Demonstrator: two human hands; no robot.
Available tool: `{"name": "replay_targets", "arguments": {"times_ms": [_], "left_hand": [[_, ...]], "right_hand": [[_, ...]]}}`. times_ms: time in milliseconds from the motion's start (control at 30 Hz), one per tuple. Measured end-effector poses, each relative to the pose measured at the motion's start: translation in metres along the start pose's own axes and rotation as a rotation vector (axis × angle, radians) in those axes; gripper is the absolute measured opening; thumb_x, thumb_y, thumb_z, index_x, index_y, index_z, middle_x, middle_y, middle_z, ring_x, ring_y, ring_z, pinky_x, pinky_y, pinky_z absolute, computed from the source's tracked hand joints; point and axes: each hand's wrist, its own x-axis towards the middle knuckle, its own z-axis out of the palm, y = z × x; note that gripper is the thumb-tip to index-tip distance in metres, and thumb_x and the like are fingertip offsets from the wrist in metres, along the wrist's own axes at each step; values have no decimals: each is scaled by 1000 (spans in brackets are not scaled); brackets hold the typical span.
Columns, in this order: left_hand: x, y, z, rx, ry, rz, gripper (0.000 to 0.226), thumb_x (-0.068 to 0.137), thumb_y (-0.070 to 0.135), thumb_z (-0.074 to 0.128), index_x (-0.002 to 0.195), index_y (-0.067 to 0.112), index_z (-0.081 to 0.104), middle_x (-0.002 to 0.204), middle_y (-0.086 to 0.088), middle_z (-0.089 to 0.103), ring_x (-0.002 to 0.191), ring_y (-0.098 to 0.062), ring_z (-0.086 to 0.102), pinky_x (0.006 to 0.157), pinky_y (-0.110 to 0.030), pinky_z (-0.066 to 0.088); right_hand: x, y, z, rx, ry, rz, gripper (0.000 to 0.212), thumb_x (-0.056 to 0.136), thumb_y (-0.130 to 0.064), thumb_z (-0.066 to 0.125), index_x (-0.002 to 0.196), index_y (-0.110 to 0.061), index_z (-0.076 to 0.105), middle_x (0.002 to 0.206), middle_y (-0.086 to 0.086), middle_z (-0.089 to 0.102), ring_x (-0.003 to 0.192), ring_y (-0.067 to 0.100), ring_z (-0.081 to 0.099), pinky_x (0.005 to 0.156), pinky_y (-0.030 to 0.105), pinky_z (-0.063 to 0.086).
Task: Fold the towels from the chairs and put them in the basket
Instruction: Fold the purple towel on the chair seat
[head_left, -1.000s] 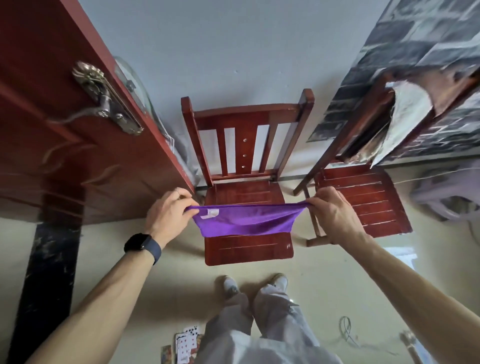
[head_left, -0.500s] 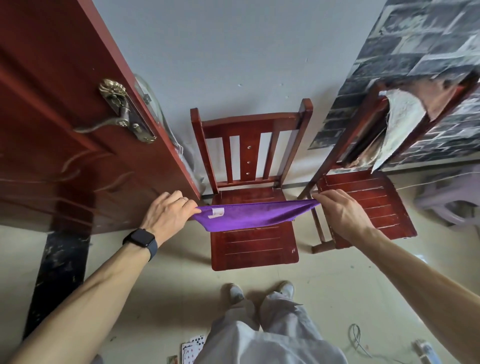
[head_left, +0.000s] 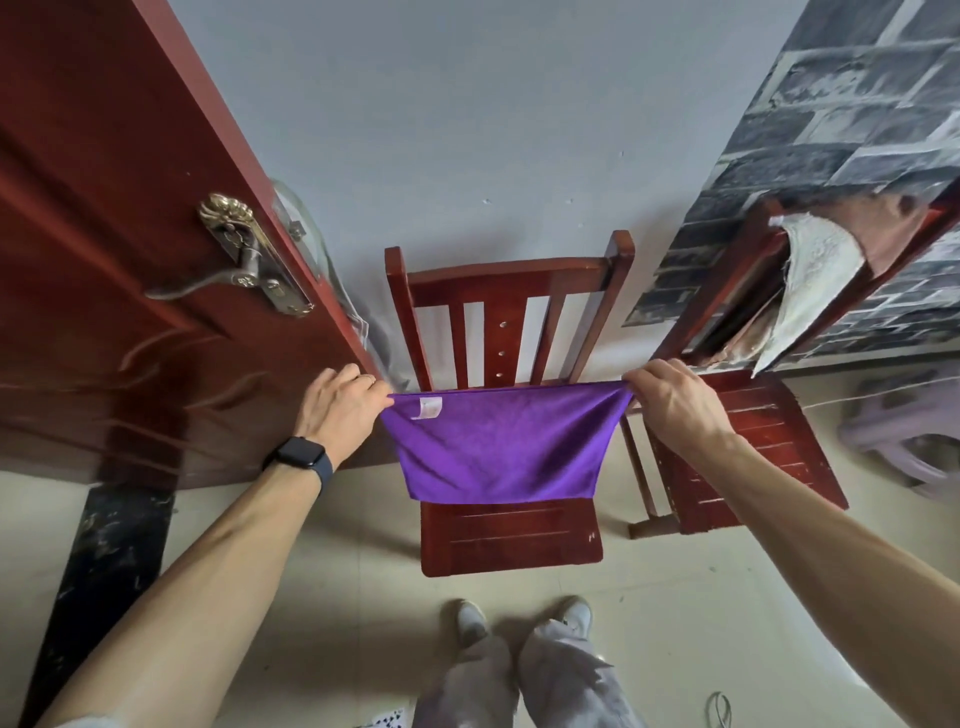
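Left hand (head_left: 340, 402) and right hand (head_left: 670, 402) pinched purple towel (head_left: 498, 447) top corners, its drape hiding chair (head_left: 511, 535) seat's rear.

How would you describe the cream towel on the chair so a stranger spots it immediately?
Find the grey brick-patterned wall on the right. The red-brown wooden chair by it carries the cream embossed towel over its backrest. It is paler than the brown cloth beside it.
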Motion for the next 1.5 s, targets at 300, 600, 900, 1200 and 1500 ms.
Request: {"name": "replay_targets", "arguments": {"times_ms": [300, 600, 900, 1200, 1500], "left_hand": [[3, 11, 44, 54, 12, -7, 14, 90, 23, 66, 79, 15, 66, 70, -4, 64, 73, -31, 57, 63, -39, 36], [-101, 84, 177, -76, -363, 51, 22, 62, 11, 84, 67, 15, 63, 69, -4, 62, 72, -30, 60, 62, -38, 44], [-204, 147, 266, -230, -763, 13, 19, 62, 13, 83, 65, 18, 66, 62, 0, 63, 70, -26, 63, 59, -36, 47], [-151, 113, 279, -1026, -822, -914, 14, 75, 32, 75, 85, 23, 70, 83, 5, 70, 78, -14, 62, 66, -26, 44], [-75, 80, 341, -1561, -422, -1285, 4, 91, 21, 70, 91, 17, 69, 86, -1, 72, 80, -17, 67, 75, -32, 54]], "right_hand": [[4, 11, 46, 20, 61, 102, 17, 93, -9, 65, 109, -9, 68, 102, 11, 65, 92, 34, 57, 66, 48, 57], [-102, 7, 215, 36, -312, 152, 23, 79, 6, 67, 99, -4, 69, 93, 16, 62, 83, 40, 60, 57, 42, 50], [-197, 0, 313, 20, -697, 313, 18, 84, 1, 61, 99, -6, 69, 100, 17, 62, 92, 42, 59, 71, 46, 55], [-119, 6, 297, 583, -629, 873, 7, 86, -10, 71, 93, -11, 73, 86, 5, 68, 80, 19, 60, 72, 23, 44], [-20, 19, 351, 980, -241, 1006, 14, 88, -35, 68, 91, -22, 64, 82, -1, 66, 72, 15, 57, 63, 29, 46]]}}
